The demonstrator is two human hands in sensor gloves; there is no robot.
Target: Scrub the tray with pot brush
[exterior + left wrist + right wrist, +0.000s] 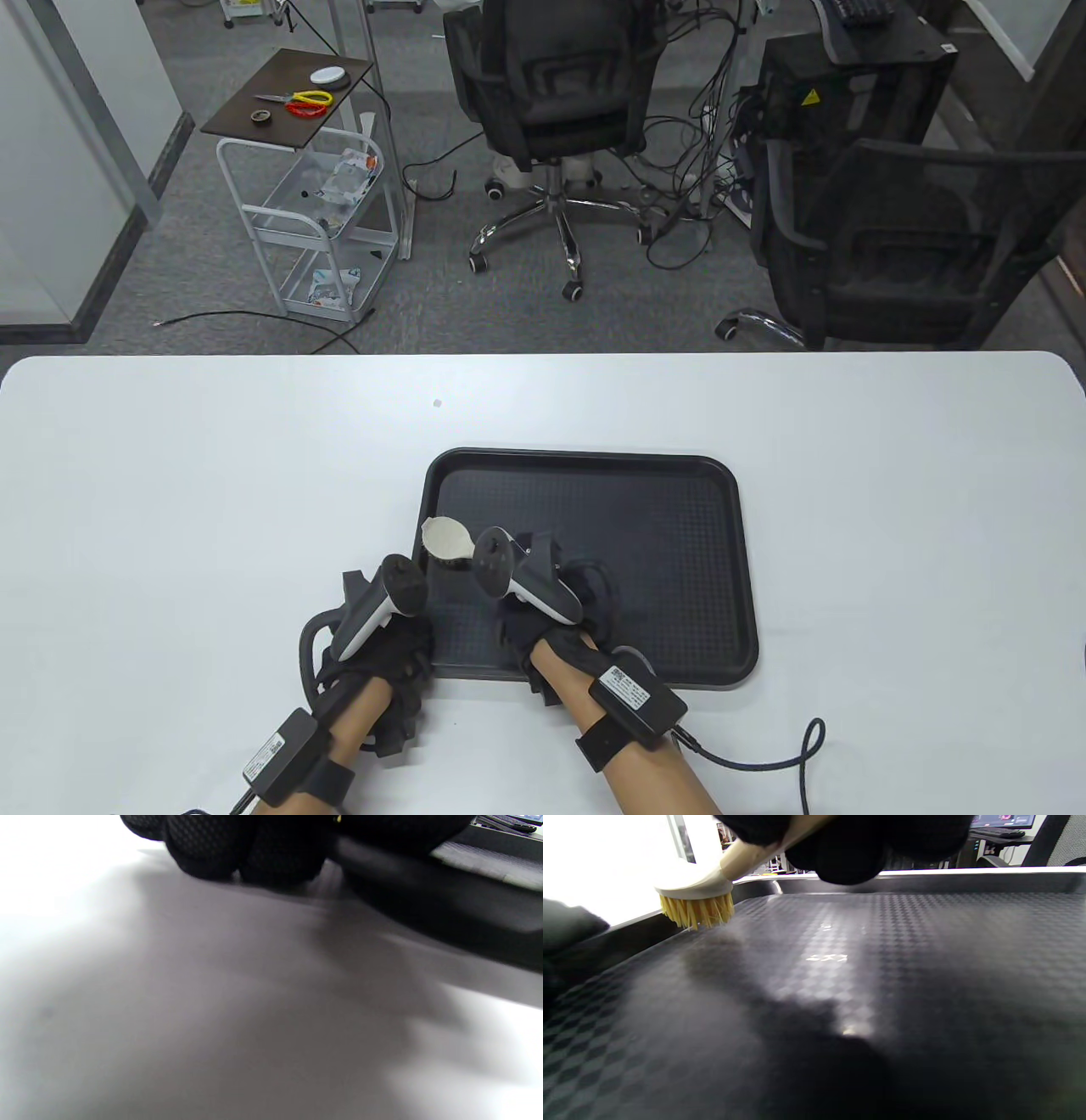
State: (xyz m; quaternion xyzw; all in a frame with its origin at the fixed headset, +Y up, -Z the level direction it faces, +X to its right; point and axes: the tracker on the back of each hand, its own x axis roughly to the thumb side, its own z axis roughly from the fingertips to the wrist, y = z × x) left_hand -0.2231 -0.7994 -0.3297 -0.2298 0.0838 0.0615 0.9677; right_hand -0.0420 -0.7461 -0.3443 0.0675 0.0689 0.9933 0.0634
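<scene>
A black textured tray [662, 526] lies on the white table. My right hand [530, 594] is over the tray's left part and grips the cream handle of the pot brush [447, 537]. In the right wrist view the brush [695, 895] has its yellow bristles down on the tray floor [882, 963], close to the left rim, and my gloved fingers [848, 853] wrap the handle. My left hand [394, 632] is at the tray's left rim near the front corner. In the left wrist view its curled fingers [237, 849] touch the table beside the rim [424, 899].
The white table [170, 475] stretches to both sides of the tray. A cable [764, 755] runs from my right wrist across the table's front. Office chairs and a cart stand on the floor beyond the far edge.
</scene>
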